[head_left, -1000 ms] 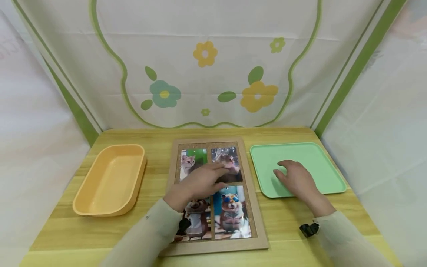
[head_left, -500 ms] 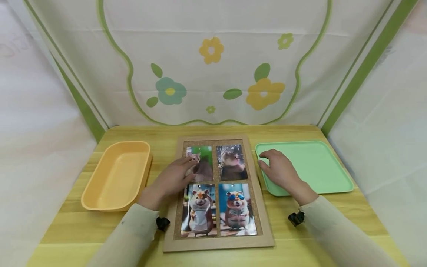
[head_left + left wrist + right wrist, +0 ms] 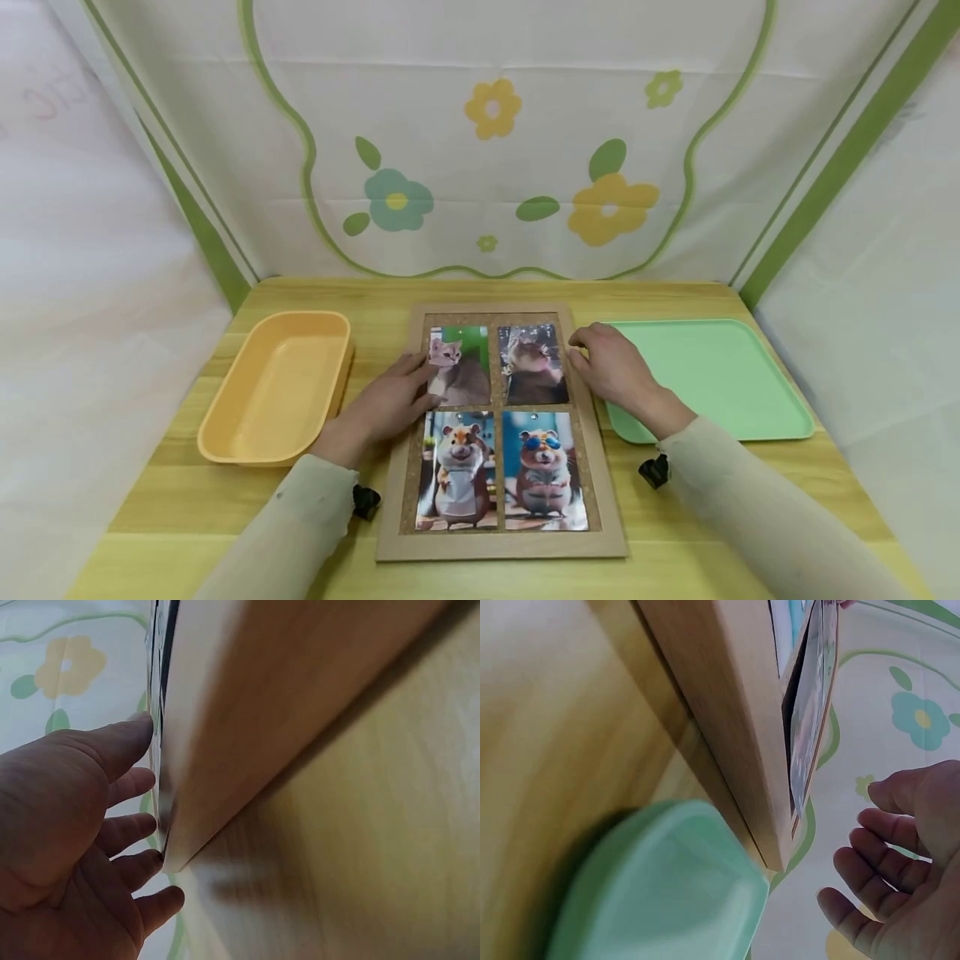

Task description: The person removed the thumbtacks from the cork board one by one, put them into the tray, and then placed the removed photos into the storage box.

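The yellow-green wood-grain counter point(image 3: 172, 508) runs back to a white cloth wall point(image 3: 420, 100) printed with a wavy green line, a large yellow flower point(image 3: 592, 221) and a teal one point(image 3: 411, 200). White cloth also closes in both sides, and a green band point(image 3: 847, 158) slants up from the counter's back right corner, another point(image 3: 202, 225) from the back left.

Mid-counter lies my rectangular pinboard point(image 3: 502, 547), cork in a pale wooden frame, its far rail near the back edge. On it are four glossy photos: a kitten point(image 3: 465, 367) at far left, a brown furry animal point(image 3: 534, 367) at far right, an aproned hamster point(image 3: 457, 471) near left and a hamster in blue sunglasses point(image 3: 545, 471) near right.

My left hand point(image 3: 386, 402) is at the board's left rail, fingers spread, slightly bent, holding nothing; whether they touch it I can't tell. My right hand point(image 3: 618, 371) is beside the right rail, fingers loosely curved and parted, also holding nothing.

Towards the counter's left edge sits a deep orange-yellow plastic tub point(image 3: 277, 392); along its right edge, a flat mint-green tray point(image 3: 705, 375).
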